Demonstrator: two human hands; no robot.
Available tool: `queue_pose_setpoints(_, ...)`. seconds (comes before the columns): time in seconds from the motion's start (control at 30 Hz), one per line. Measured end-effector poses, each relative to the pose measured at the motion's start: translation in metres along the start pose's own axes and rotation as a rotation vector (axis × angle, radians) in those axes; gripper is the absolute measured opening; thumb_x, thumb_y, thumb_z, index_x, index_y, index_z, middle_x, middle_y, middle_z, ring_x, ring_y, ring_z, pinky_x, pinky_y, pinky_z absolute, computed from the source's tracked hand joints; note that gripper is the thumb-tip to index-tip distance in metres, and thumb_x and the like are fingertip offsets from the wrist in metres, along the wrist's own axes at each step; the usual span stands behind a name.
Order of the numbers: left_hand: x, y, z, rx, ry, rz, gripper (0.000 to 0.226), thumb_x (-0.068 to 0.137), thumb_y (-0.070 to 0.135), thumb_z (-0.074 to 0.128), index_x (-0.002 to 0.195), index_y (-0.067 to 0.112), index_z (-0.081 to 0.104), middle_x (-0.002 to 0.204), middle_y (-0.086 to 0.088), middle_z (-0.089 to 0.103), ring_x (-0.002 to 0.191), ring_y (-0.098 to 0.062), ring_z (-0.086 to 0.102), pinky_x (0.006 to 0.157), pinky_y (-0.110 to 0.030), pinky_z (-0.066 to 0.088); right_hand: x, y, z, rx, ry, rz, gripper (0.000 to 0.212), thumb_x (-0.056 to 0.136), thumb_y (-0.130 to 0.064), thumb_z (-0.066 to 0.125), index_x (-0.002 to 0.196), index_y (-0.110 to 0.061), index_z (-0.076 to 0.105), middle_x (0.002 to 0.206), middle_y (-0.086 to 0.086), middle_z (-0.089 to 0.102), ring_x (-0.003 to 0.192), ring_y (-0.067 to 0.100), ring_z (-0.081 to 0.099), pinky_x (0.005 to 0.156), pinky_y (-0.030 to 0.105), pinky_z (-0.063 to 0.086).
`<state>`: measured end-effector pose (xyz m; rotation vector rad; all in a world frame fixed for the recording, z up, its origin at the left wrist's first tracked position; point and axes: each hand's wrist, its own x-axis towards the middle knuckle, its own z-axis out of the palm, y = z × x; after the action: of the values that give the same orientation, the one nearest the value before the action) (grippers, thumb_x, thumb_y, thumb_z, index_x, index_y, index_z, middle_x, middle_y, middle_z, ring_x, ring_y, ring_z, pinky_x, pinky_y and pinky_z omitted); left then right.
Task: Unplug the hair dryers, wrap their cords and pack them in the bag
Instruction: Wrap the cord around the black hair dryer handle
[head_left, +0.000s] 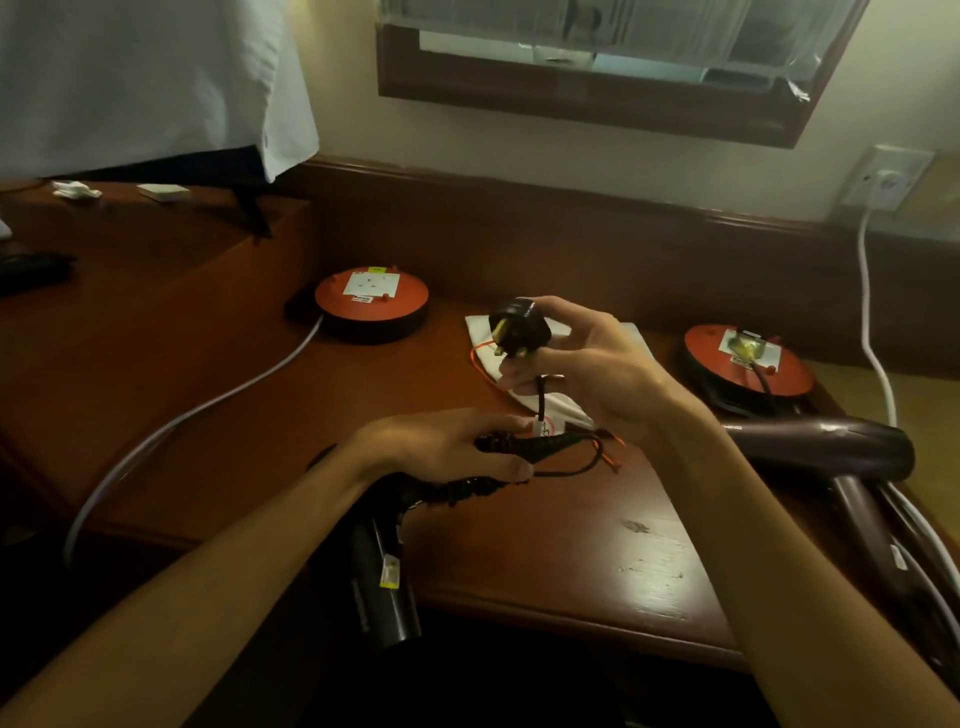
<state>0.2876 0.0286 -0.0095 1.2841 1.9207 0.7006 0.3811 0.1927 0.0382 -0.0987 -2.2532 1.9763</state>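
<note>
Right hand (587, 364) pinches plug (519, 325); left hand (447, 447) grips coiled cord (524, 446).

Bag (558, 400): middle hidden behind right hand (587, 364); opening not discernible. Black dryer (382, 587): top covered by left hand (441, 447), nozzle end lost in dark below the surface (571, 545) edge. Maroon dryer (841, 452), right of bag: handle end runs off the frame's right edge. Reel (748, 361) behind it: socket face blurred, plug there unclear. Label on left reel (371, 299) too small to read.
</note>
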Motion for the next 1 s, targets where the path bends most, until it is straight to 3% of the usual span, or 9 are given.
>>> queue_pose_setpoints(0.17, -0.002, -0.012, 0.001, -0.166, 0.037, 0.084, 0.031, 0.105, 0.032, 0.055, 0.134, 0.027, 0.051, 0.088, -0.001, 0.061, 0.059, -0.002, 0.063, 0.054, -0.017, 0.051, -0.016, -0.004, 0.01, -0.211, 0.091, -0.23, 0.046, 0.087, -0.001, 0.074, 0.128, -0.015, 0.058, 0.107, 0.001, 0.073, 0.098, 0.014, 0.073, 0.081, 0.02, 0.057)
queue_pose_setpoints(0.27, -0.004, -0.015, 0.0, -0.225, 0.117, 0.059, 0.034, 0.103, 0.037, 0.056, 0.136, 0.034, 0.051, 0.093, -0.002, 0.062, 0.061, -0.002, 0.065, 0.055, -0.018, 0.051, -0.03, 0.01, 0.007, -0.303, 0.238, -0.362, 0.038, 0.091, -0.005, 0.071, 0.128, -0.012, 0.062, 0.115, 0.002, 0.07, 0.112, 0.013, 0.067, 0.094, 0.03, 0.057)
queue_pose_setpoints(0.37, -0.004, -0.018, 0.0, -0.286, 0.165, 0.059, 0.045, 0.102, 0.041, 0.056, 0.145, 0.038, 0.046, 0.094, 0.005, 0.066, 0.068, -0.003, 0.068, 0.06, -0.02, 0.053, -0.043, 0.028, 0.012, -0.192, 0.321, -0.424, 0.035, 0.094, 0.008, 0.061, 0.124, -0.008, 0.065, 0.112, 0.0, 0.069, 0.101, 0.021, 0.071, 0.083, 0.039, 0.062)
queue_pose_setpoints(0.53, 0.0, -0.009, 0.008, -0.345, 0.144, 0.084, 0.015, 0.104, 0.03, 0.055, 0.116, 0.039, 0.052, 0.087, 0.004, 0.062, 0.056, -0.001, 0.064, 0.053, -0.018, 0.051, -0.047, 0.037, 0.016, -0.27, 0.168, -0.411, 0.035, 0.094, 0.019, 0.048, 0.113, -0.007, 0.063, 0.115, -0.003, 0.065, 0.109, 0.019, 0.069, 0.084, 0.034, 0.062)
queue_pose_setpoints(0.63, 0.0, -0.011, 0.007, -0.456, 0.168, 0.076, 0.031, 0.105, 0.023, 0.054, 0.125, 0.045, 0.048, 0.104, -0.011, 0.064, 0.055, -0.013, 0.066, 0.047, -0.025, 0.053, -0.049, 0.042, 0.02, -0.359, 0.082, -0.38, 0.033, 0.094, 0.016, 0.047, 0.106, -0.006, 0.068, 0.12, 0.007, 0.063, 0.115, 0.021, 0.063, 0.089, 0.034, 0.058)
queue_pose_setpoints(0.7, 0.001, -0.014, 0.005, -0.448, 0.205, 0.074, 0.029, 0.103, 0.028, 0.058, 0.126, 0.044, 0.051, 0.112, -0.016, 0.063, 0.06, -0.026, 0.066, 0.046, -0.033, 0.054, -0.055, 0.05, 0.029, -0.269, 0.105, -0.335, 0.025, 0.096, 0.006, 0.056, 0.112, -0.008, 0.069, 0.12, 0.006, 0.061, 0.114, 0.023, 0.063, 0.09, 0.033, 0.058)
queue_pose_setpoints(0.83, 0.005, -0.018, 0.004, -0.376, 0.319, 0.075, 0.027, 0.098, 0.043, 0.063, 0.122, 0.039, 0.052, 0.106, -0.006, 0.067, 0.065, -0.019, 0.069, 0.049, -0.035, 0.056, -0.066, 0.067, 0.04, -0.252, 0.243, -0.26, 0.039, 0.084, -0.025, 0.081, 0.121, -0.023, 0.067, 0.118, 0.0, 0.059, 0.11, 0.02, 0.064, 0.093, 0.034, 0.056)
queue_pose_setpoints(0.93, 0.009, -0.02, 0.004, -0.24, 0.43, 0.049, 0.04, 0.091, 0.056, 0.067, 0.126, 0.043, 0.052, 0.111, 0.003, 0.07, 0.088, -0.022, 0.075, 0.069, -0.048, 0.064, -0.068, 0.075, 0.038, -0.397, 0.281, -0.247, 0.029, 0.086, -0.024, 0.079, 0.114, -0.023, 0.072, 0.125, -0.008, 0.05, 0.121, 0.01, 0.055, 0.1, 0.024, 0.051)
queue_pose_setpoints(1.0, 0.008, -0.019, 0.004, -0.154, 0.477, 0.029, 0.046, 0.091, 0.054, 0.068, 0.129, 0.04, 0.048, 0.108, 0.005, 0.071, 0.087, -0.016, 0.075, 0.066, -0.034, 0.062, -0.067, 0.076, 0.032, -0.465, 0.294, -0.198, 0.022, 0.09, -0.016, 0.073, 0.112, -0.021, 0.07, 0.124, -0.008, 0.046, 0.121, 0.007, 0.053, 0.099, 0.021, 0.052)
